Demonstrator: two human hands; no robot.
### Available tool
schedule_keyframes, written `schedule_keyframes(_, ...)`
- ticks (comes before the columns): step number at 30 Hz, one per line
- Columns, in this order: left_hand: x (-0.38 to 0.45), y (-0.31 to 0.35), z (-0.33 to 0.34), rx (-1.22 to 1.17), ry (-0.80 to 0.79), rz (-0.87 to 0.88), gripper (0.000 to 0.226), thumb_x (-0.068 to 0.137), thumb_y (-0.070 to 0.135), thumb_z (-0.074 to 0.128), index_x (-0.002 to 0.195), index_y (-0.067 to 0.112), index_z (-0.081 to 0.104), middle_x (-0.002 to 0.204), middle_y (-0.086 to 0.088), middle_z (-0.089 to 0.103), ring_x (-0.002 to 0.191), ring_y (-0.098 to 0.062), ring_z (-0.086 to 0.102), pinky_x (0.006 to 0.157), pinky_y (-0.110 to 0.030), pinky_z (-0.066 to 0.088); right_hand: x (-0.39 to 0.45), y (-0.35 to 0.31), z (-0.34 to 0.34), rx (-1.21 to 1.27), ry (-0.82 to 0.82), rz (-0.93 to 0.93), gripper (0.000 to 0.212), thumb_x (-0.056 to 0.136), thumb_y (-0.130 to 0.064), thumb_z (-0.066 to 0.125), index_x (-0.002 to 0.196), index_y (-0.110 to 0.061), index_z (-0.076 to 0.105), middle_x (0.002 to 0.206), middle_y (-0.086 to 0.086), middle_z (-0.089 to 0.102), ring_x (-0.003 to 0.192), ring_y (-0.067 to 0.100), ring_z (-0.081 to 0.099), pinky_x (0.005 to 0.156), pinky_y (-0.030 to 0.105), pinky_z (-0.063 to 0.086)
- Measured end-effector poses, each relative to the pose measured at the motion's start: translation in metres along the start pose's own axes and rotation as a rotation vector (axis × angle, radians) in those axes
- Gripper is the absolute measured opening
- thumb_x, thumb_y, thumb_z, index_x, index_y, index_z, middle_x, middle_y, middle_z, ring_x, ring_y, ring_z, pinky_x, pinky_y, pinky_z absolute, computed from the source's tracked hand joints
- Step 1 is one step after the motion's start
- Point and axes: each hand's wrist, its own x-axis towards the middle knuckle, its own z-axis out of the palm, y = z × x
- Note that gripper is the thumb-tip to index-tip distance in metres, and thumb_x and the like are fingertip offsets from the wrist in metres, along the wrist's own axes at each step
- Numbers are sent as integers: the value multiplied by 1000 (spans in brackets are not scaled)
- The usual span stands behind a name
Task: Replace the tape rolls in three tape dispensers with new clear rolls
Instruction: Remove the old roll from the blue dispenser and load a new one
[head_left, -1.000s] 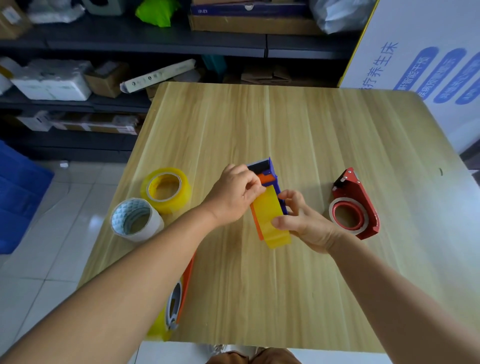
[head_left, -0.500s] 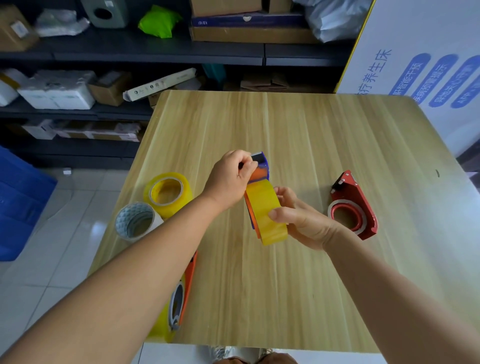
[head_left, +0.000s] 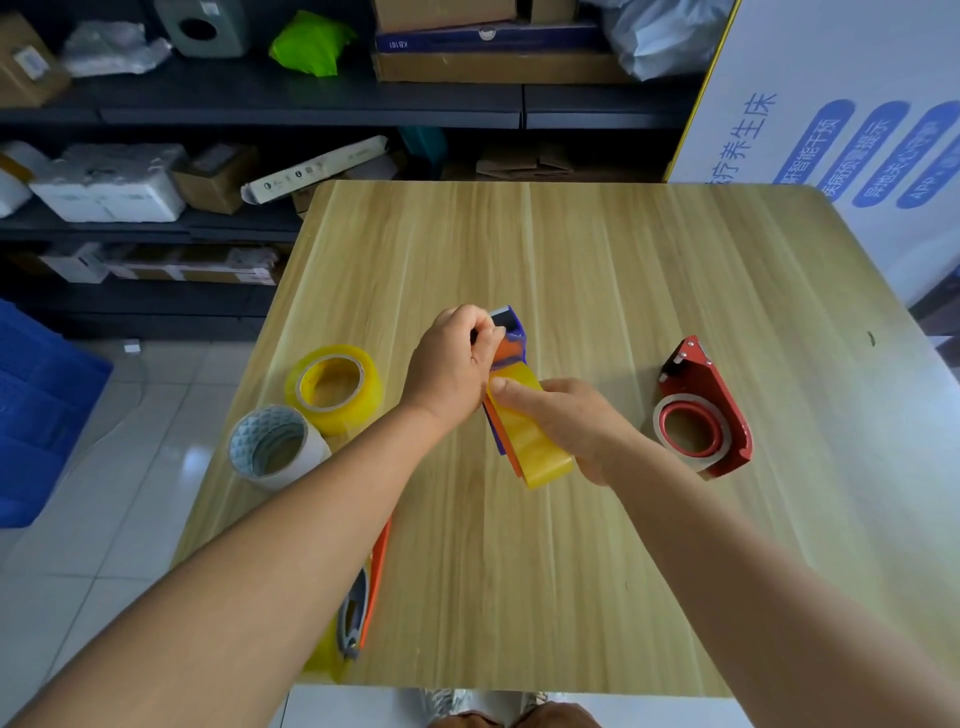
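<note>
Left hand (head_left: 452, 364) pinches the far, nose end of the blue dispenser (head_left: 511, 332). Right hand (head_left: 566, 421) grips its yellowish tape roll (head_left: 530, 441) from the right. Dispenser held over mid-table (head_left: 623, 270), long axis running far-to-near, roll at the near end, between both hands.

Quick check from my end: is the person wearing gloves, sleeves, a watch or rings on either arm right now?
No. Both forearms are bare as far as the head view shows, with no sleeve in sight. The left hand and right hand have no gloves, and I can see no watch, band, ring or marking on either.
</note>
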Motion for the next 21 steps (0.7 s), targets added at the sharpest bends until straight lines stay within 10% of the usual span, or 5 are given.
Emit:
schedule_keyframes(10, 23, 11, -26, 149, -187, 8, 20, 95, 29, 47, 83, 14, 52, 68, 6, 50, 67, -19, 48, 56, -30, 33, -6, 5, -2, 65, -80, -38, 47, 68, -50, 72, 100, -17, 68, 102, 14, 71, 90, 28, 68, 88, 46, 52)
schedule_keyframes(21, 25, 6, -32, -62, -329, -15, 12, 91, 16, 47, 91, 24, 57, 80, 7, 58, 72, -10, 54, 66, -26, 43, -9, 6, -4, 88, -96, -34, 30, 82, -37, 68, 100, -13, 68, 90, 9, 70, 76, 20, 65, 71, 34, 51)
